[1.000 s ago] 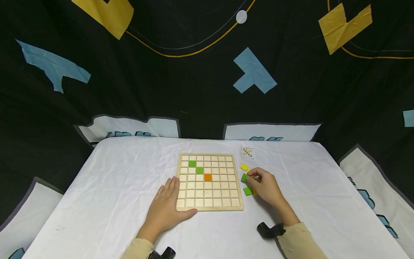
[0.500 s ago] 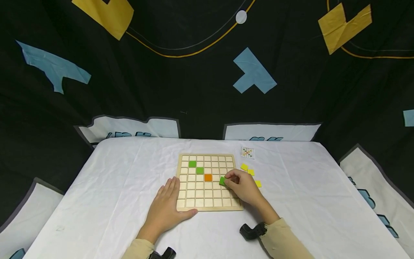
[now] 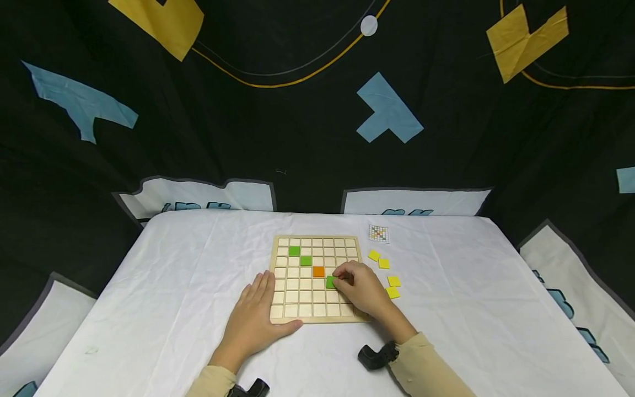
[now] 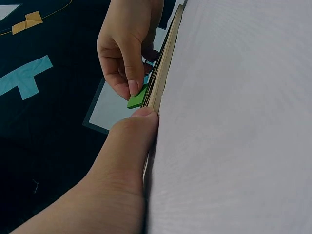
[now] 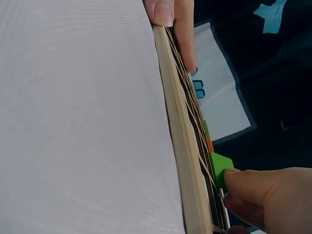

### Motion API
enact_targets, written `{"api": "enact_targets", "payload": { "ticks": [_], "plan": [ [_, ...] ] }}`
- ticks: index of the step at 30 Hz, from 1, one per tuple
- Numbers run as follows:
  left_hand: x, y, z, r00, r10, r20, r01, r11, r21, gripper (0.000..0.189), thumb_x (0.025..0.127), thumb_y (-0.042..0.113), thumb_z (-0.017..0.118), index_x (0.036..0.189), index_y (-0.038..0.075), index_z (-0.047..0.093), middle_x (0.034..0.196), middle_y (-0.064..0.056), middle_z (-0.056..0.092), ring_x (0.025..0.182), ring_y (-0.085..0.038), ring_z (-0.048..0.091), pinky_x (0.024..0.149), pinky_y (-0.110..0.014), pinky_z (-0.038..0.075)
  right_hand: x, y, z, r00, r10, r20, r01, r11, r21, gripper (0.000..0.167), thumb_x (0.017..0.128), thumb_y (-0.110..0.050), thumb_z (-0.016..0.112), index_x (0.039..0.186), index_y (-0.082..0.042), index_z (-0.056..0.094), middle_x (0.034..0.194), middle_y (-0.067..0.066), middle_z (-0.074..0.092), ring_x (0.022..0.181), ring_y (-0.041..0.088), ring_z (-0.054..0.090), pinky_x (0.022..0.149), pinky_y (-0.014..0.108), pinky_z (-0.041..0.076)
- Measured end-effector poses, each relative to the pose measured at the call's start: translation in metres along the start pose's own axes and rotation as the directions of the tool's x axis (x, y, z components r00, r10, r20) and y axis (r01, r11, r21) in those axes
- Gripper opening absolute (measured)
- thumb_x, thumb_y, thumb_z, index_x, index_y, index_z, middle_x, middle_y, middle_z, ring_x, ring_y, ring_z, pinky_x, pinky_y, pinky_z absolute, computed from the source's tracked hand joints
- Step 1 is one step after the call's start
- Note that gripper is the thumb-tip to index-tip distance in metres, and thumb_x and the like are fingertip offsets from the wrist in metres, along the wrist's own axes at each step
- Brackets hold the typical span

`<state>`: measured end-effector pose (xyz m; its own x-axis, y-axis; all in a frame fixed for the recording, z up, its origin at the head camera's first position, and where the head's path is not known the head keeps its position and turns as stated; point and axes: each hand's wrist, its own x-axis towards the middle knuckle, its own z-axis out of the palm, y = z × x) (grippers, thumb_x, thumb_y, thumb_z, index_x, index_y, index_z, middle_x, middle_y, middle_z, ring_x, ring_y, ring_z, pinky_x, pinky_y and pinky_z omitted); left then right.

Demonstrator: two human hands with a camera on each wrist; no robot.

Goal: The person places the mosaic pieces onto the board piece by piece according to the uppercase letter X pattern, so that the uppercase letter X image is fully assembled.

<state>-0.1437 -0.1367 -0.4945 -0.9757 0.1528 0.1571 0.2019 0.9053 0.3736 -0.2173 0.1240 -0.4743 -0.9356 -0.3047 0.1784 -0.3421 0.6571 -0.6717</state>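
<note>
A wooden grid board (image 3: 297,311) lies on the white-covered table. Two green tiles and an orange tile (image 3: 318,271) sit in its squares along a diagonal. My right hand (image 3: 364,289) pinches a green tile (image 3: 330,282) between thumb and fingers, just below and right of the orange one. In the right wrist view this green tile (image 5: 221,168) stands tilted at the board's surface. My left hand (image 3: 253,322) lies with straight fingers along the board's left edge, its thumb on the front edge. From the left wrist, that thumb (image 4: 134,131) touches the board's rim.
Several yellow tiles (image 3: 393,281) lie on the cloth right of the board, some close to my right wrist. A small card with a coloured grid pattern (image 3: 379,234) lies behind them. A black curtain (image 3: 307,149) hangs beyond the table.
My right hand picked up a green tile from the loose tiles and carried it left over the board, to beside the orange tile. The left hand stayed in place.
</note>
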Motion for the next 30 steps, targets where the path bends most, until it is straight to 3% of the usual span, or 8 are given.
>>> {"api": "enact_targets", "payload": {
  "ticks": [18,25,30],
  "plan": [
    [0.0,0.0,0.002,1.0,0.0,0.006,0.0,1.0,-0.002,0.125,0.072,0.083,0.06,0.155,-0.002,0.023,0.164,-0.016,0.023,0.153,-0.033,0.021,0.124,-0.052,0.022,-0.007,-0.001,-0.004,0.999,-0.011,0.033,0.012,0.999,-0.034,0.016,0.089,-0.02,0.075,0.104,-0.015,0.079,0.094,-0.011,0.062,0.068,0.006,0.049,0.058,0.02,0.044],
    [0.0,0.0,0.004,1.0,-0.001,0.005,0.001,1.0,-0.002,0.125,0.072,0.083,0.06,0.156,-0.002,0.023,0.164,-0.016,0.022,0.153,-0.033,0.021,0.124,-0.051,0.022,-0.011,0.005,-0.013,0.999,-0.045,0.027,0.047,0.998,-0.042,0.02,0.089,-0.02,0.076,0.107,-0.015,0.077,0.098,-0.009,0.064,0.075,0.007,0.051,0.064,0.019,0.046],
    [0.001,0.0,0.003,1.0,0.002,-0.001,-0.002,1.0,-0.006,0.125,0.072,0.082,0.062,0.156,-0.002,0.023,0.164,-0.015,0.023,0.153,-0.033,0.021,0.124,-0.051,0.022,-0.015,0.013,-0.027,0.998,-0.052,-0.021,0.051,0.998,-0.038,0.022,0.089,-0.018,0.076,0.11,-0.013,0.075,0.1,-0.005,0.068,0.083,0.01,0.055,0.071,0.024,0.048]
  ]
}}
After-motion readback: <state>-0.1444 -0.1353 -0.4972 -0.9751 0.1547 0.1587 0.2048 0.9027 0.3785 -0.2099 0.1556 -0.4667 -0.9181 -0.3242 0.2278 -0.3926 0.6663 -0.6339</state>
